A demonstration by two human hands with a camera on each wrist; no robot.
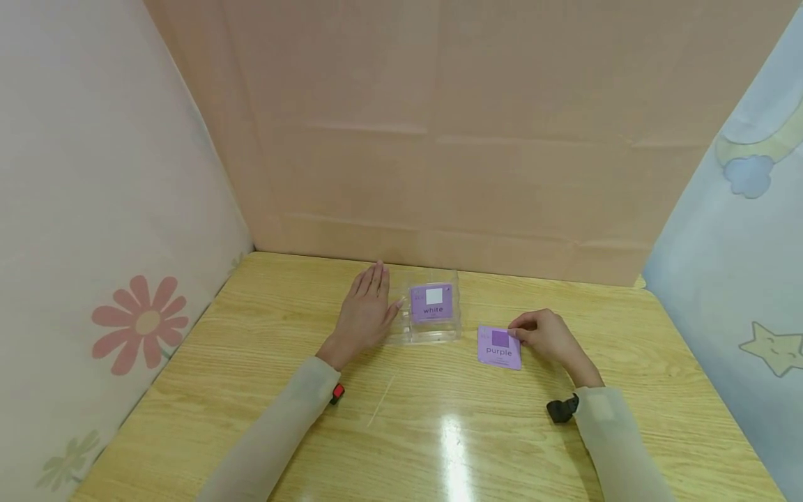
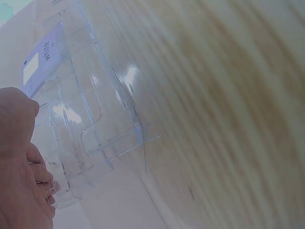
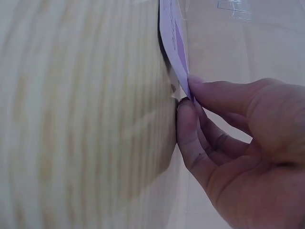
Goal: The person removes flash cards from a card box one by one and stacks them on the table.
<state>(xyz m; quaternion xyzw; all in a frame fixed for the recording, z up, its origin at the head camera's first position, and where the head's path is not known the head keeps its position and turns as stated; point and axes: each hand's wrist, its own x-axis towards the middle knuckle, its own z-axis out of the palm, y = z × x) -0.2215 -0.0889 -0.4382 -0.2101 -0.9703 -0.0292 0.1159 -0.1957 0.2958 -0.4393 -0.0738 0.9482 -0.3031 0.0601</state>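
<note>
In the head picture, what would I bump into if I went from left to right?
Big pink flower picture, left hand, card saying "white", card saying "purple", right hand, pale star picture.

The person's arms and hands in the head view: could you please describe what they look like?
Both arms wear long, plain, pale cream sleeves: a left sleeve and a right sleeve. The left hand and right hand are ungloved. A small red-and-black piece sits by the left cuff, a black piece by the right.
</note>
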